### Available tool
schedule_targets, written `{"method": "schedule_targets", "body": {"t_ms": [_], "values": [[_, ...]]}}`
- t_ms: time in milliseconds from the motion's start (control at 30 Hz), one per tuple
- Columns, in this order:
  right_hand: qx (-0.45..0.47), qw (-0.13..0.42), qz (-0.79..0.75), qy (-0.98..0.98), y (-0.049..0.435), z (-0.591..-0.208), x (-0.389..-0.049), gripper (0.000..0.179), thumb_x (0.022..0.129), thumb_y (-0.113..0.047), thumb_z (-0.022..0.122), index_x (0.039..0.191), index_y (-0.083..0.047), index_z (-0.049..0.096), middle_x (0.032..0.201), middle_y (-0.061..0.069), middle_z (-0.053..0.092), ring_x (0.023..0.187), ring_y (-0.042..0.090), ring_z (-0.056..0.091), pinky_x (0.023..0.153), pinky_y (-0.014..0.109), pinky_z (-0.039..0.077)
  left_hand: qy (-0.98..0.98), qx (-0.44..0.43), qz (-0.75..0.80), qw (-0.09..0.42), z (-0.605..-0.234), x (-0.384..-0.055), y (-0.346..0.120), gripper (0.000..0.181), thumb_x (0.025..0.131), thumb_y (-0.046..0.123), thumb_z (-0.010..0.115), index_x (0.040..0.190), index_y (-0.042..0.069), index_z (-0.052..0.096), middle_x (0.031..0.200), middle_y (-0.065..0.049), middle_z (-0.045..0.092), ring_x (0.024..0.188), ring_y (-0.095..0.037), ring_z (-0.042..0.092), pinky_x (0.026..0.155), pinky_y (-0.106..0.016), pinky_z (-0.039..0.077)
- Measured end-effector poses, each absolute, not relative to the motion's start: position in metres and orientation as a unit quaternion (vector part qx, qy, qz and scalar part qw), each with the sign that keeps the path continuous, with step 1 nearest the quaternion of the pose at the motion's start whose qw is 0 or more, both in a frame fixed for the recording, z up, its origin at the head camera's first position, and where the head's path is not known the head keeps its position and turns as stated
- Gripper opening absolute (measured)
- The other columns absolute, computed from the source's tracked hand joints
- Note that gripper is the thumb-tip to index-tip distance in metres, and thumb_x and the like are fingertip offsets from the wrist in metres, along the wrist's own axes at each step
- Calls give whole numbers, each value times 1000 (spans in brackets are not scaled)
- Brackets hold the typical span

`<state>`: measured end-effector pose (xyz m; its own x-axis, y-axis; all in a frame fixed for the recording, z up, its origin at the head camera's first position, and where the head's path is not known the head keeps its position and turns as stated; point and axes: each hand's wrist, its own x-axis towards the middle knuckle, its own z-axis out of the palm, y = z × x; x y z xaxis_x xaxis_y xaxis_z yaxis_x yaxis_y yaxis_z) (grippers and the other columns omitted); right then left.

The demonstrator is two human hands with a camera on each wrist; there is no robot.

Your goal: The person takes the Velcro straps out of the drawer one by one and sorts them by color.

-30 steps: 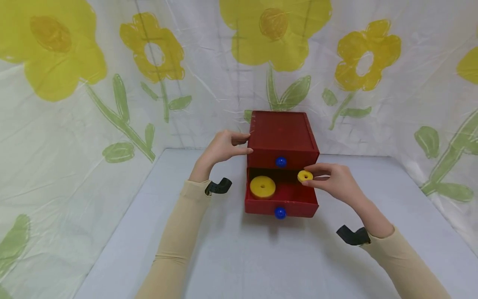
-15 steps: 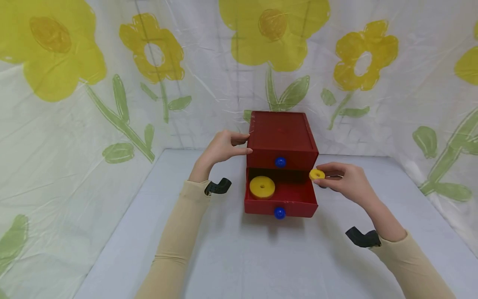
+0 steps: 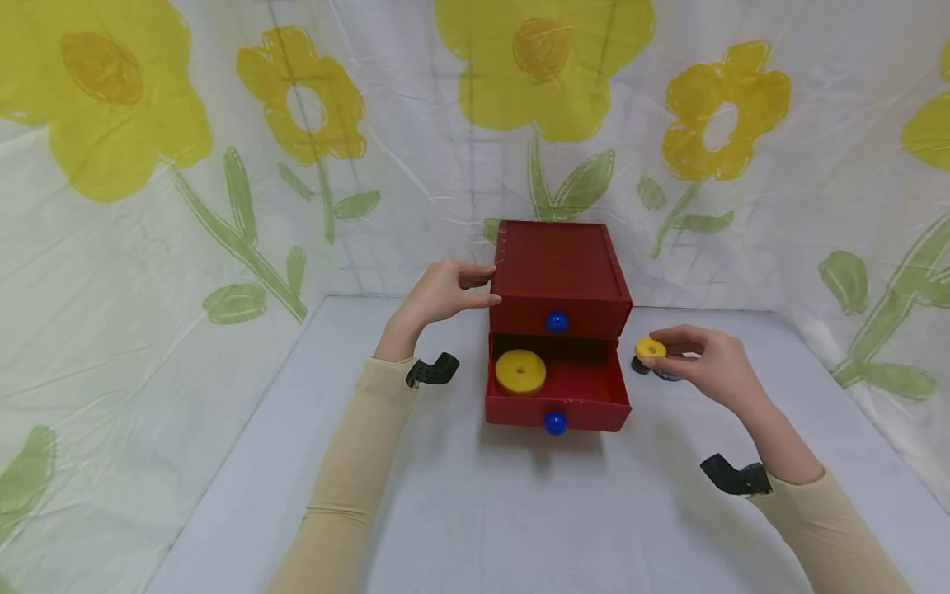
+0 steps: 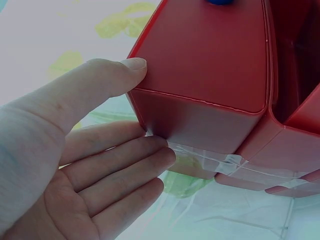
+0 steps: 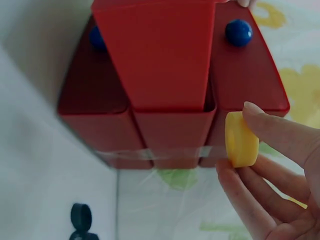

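A red drawer unit [image 3: 560, 264] with blue knobs stands at the back centre. Its middle drawer [image 3: 586, 384] is pulled out, and a larger yellow disc [image 3: 520, 371] with a small centre hole lies in its left side. My left hand [image 3: 439, 290] rests on the unit's upper left front corner, thumb [image 4: 134, 65] on the front and straight fingers along the side. Between thumb and fingers, my right hand [image 3: 716, 367] pinches a small yellow disc [image 5: 242, 139] with a hole, just right of the unit. Under it in the head view are dark discs [image 3: 640, 365], partly covered by the hand.
A white table [image 3: 482, 511] carries the unit. Behind it hangs a white cloth [image 3: 401, 148] with yellow flowers. The open drawer juts toward me over the table. In the right wrist view, dark discs [image 5: 81, 217] sit close beside the unit.
My right hand has carried the small yellow disc from over the drawer's right side rightward, out past the unit, above the dark discs. The left hand stays put.
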<state>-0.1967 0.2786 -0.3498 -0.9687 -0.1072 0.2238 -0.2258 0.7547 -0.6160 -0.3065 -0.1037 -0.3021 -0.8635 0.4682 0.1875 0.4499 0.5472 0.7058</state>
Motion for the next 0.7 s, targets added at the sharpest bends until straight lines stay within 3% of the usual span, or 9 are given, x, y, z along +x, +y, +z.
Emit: {"method": "schedule_targets", "body": {"t_ms": [433, 700], "values": [[71, 59, 341, -936, 288, -372, -200, 52, 83, -41, 71, 121, -7, 63, 114, 17, 66, 98, 32, 65, 70, 14, 51, 880, 255, 400, 12, -302, -307, -103, 58, 80, 39, 75, 131, 17, 59, 129, -2, 62, 115, -16, 60, 93, -34, 51], [59, 43, 332, -940, 292, -389, -204, 50, 84, -33, 72, 123, -5, 62, 115, 20, 65, 99, 33, 64, 73, 30, 57, 878, 254, 405, 13, -302, -305, -103, 57, 80, 37, 75, 131, 16, 60, 128, -3, 62, 116, -20, 60, 93, -35, 51]]}}
